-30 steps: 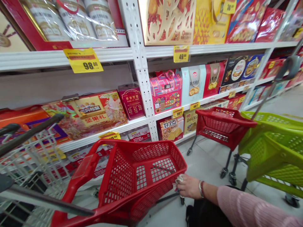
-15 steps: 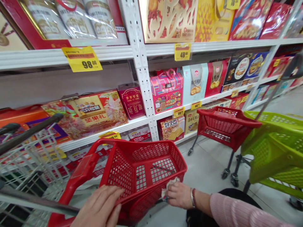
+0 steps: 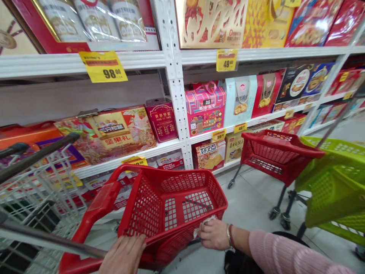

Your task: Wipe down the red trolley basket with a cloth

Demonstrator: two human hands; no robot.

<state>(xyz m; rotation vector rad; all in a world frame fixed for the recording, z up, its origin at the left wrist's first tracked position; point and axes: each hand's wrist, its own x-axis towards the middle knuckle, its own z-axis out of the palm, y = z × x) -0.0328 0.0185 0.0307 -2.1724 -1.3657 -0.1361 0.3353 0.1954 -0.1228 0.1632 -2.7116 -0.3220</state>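
Observation:
A red plastic shopping cart basket [image 3: 159,190] stands low in front of me in a shop aisle. My left hand [image 3: 123,255] lies on the basket's near rim with its fingers stretched over the edge. My right hand [image 3: 213,234], in a pink sleeve with a bracelet at the wrist, is closed on a small crumpled white cloth [image 3: 203,224] and presses it against the outer right side of the basket.
A wire trolley [image 3: 34,190] stands at my left. A second red cart [image 3: 276,154] and a green cart [image 3: 333,179] stand to the right on the grey floor. White shelves [image 3: 176,102] with gift boxes and yellow price tags [image 3: 104,67] fill the background.
My left hand came into view and settled on the basket's near rim. My right hand with the cloth shifted slightly left along the basket's side.

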